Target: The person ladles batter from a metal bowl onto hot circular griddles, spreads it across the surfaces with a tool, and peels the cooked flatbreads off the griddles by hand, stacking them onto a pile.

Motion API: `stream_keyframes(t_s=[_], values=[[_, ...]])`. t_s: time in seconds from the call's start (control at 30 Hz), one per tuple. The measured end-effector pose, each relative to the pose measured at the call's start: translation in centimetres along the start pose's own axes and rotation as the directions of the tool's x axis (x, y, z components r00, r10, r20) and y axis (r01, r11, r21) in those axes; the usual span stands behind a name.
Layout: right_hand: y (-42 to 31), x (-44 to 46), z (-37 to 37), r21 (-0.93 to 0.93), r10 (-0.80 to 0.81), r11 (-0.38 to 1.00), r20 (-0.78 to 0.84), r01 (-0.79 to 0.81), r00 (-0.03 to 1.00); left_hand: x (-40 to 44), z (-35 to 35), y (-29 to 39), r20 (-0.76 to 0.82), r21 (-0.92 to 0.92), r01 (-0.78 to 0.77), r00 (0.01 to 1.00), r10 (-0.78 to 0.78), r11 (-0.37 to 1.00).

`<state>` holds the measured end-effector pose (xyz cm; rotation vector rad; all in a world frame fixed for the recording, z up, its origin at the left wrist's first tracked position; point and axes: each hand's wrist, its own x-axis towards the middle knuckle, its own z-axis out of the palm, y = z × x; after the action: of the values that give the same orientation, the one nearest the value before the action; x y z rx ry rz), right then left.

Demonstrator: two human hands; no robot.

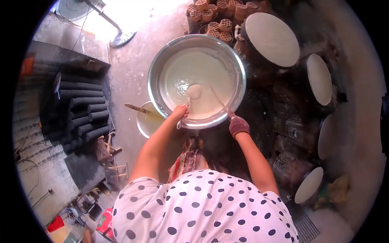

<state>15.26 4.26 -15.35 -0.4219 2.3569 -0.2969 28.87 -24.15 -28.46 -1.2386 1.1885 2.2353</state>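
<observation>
A wide metal basin [152, 83] in front of me holds a pale, milky liquid [198, 69]. My left hand [182, 111], bare, is closed around the handle of a ladle at the basin's near rim. The ladle's round bowl [194, 91] lies at the liquid's surface and looks coated with it. My right hand [239, 125] wears a dark maroon glove and is closed on a thin stick [219, 100]. That stick slants up and left over the near right rim, its far end in the liquid. The fingers of the right hand are partly hidden by the glove.
Left of the basin stands a pale bowl [142, 125] with a wooden-handled tool [136, 108] across it. Black cylinders [87, 101] are stacked at the left. Brown honeycomb briquettes [219, 30] and several round pale lids [272, 39] lie right. A fan [75, 9] stands far left.
</observation>
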Motion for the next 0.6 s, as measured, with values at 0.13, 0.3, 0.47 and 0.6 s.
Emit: stream_keyframes(t_s=[0.13, 0.3, 0.47, 0.6], values=[[-1.7, -0.5, 0.4, -0.075, -0.09, 0.991, 0.245, 0.112, 0.965, 2.5, -0.7, -0.5, -0.095, 0.214, -0.002, 0.995, 0.023, 0.977], [0.5, 0.6, 4.4, 0.1, -0.012, 0.995, 0.064, 0.006, 0.998, 2.1, 1.4, -0.2, -0.109, 0.498, -0.033, 0.989, 0.1, 0.866], [1.7, -1.6, 9.2, 0.596, 0.002, 0.8, 0.115, -0.07, 0.993, 2.0, 6.4, -1.1, 0.055, -0.322, 0.145, 0.989, -0.135, 0.935], [-3.4, -6.8, 1.7, 0.873, 0.011, 0.389, 0.316, -0.296, 0.949, -8.1, 10.4, 5.5, 0.01, -0.418, -0.104, 0.993, 0.119, 0.902]])
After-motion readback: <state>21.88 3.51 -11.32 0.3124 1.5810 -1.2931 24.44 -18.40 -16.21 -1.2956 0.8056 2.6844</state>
